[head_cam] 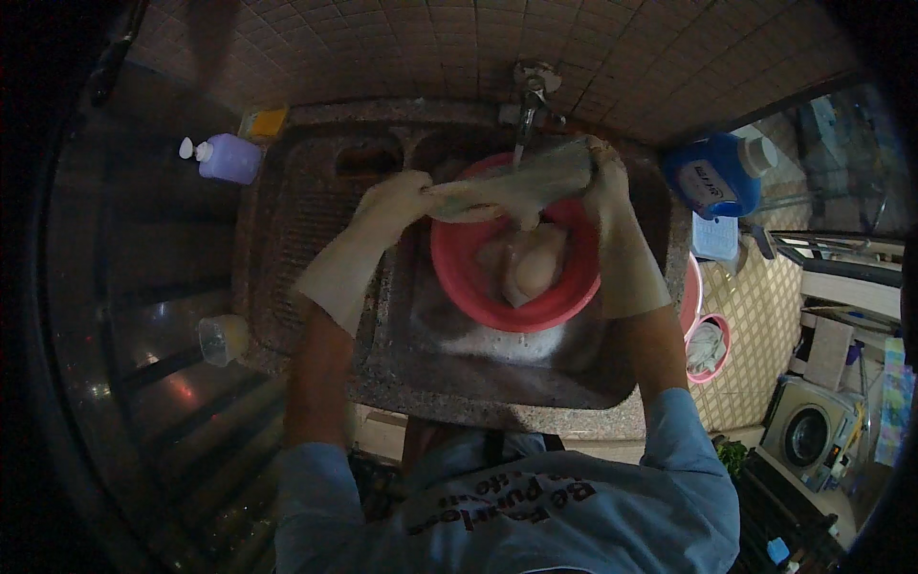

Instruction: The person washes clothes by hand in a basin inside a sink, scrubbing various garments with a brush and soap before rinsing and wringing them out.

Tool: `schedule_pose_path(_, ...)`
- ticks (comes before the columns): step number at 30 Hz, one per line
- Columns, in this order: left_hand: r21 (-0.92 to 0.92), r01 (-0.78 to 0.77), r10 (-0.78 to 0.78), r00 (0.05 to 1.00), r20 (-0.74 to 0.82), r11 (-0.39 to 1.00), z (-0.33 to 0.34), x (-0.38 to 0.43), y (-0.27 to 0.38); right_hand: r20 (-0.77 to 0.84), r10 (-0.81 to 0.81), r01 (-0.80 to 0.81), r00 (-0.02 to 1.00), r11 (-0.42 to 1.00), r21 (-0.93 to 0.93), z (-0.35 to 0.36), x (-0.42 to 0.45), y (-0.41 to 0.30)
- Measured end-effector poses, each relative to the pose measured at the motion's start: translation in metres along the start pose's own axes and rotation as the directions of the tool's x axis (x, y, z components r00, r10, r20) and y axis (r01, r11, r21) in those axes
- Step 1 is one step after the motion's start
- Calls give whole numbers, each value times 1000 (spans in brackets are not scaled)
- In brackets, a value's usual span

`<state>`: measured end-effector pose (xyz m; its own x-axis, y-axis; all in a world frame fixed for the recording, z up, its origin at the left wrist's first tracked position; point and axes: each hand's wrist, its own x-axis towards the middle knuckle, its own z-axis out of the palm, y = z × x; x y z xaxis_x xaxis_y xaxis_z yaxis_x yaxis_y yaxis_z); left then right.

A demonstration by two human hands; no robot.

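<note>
Pale rubber gloves cover both my hands. A wet, light-coloured cloth point(513, 188) stretches between them above a red plastic basin point(448, 276). My left hand point(401, 195) grips its twisted left end, and my right hand point(608, 168) grips the right end, which spreads wider. Behind the cloth, a thin stream of water point(518, 154) falls from the metal tap point(532, 90). Inside the basin another pale, wet cloth point(538, 265) lies bunched up in water. The basin stands in the right bowl of a dark stone sink point(459, 355).
A ribbed drainboard point(305, 215) lies left, with a purple pump bottle point(233, 159), a yellow sponge point(269, 123) and a clear plastic tub point(214, 340) along its edge. At right stand a blue detergent bottle point(710, 176) and, lower, a pink basin point(726, 353) holding cloth. A washing machine point(803, 434) is farther off.
</note>
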<state>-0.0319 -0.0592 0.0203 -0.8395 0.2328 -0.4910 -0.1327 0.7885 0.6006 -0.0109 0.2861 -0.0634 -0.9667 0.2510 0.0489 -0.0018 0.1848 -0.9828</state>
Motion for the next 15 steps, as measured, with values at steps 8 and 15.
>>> schedule_pose_path(8, -768, 104, -245, 967, -71, 632, -1, 23, -5, -73, 134, -118, 988, 974, 195, -18, -4, -4)
schedule_pose_path(15, -884, 4, -87, 995, -42, 468, 16, 8, 61, 224, 349, -397, 910, 889, 227, 41, -31, -47)
